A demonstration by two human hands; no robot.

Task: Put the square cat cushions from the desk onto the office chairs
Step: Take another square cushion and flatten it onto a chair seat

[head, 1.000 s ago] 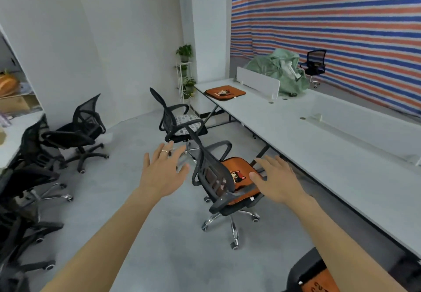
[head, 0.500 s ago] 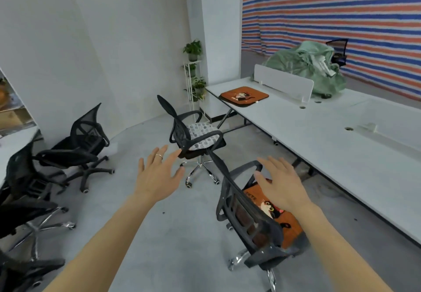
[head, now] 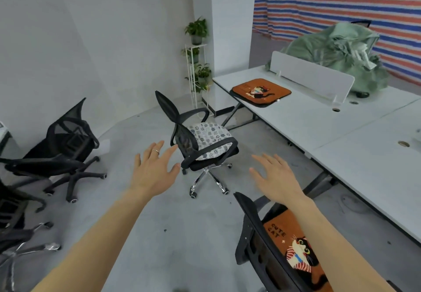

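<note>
Left chairs: black mesh office chairs [head: 66, 145] stand grouped at the far left.
Left hand [head: 155, 171]: raised over the floor, back up, fingers straight and fanned apart, grasping nothing and touching nothing; a ring [head: 155, 151] sits on one finger.
Middle chair [head: 182, 141]: just beyond the left hand, with a grey patterned cushion [head: 210, 137] on its seat.
Right hand [head: 276, 177]: held in the air, fingers straight and slightly spread, empty.
Near chair [head: 255, 241]: bottom right, below the right forearm; one orange cat cushion [head: 296, 253] lies flat on its seat.
Desk cushion [head: 261, 92]: a second orange cat cushion lies flat near the far-left corner of the white desk [head: 319, 127], in front of the divider panel [head: 312, 75].
Green bundle [head: 337, 57]: behind the divider.
</note>
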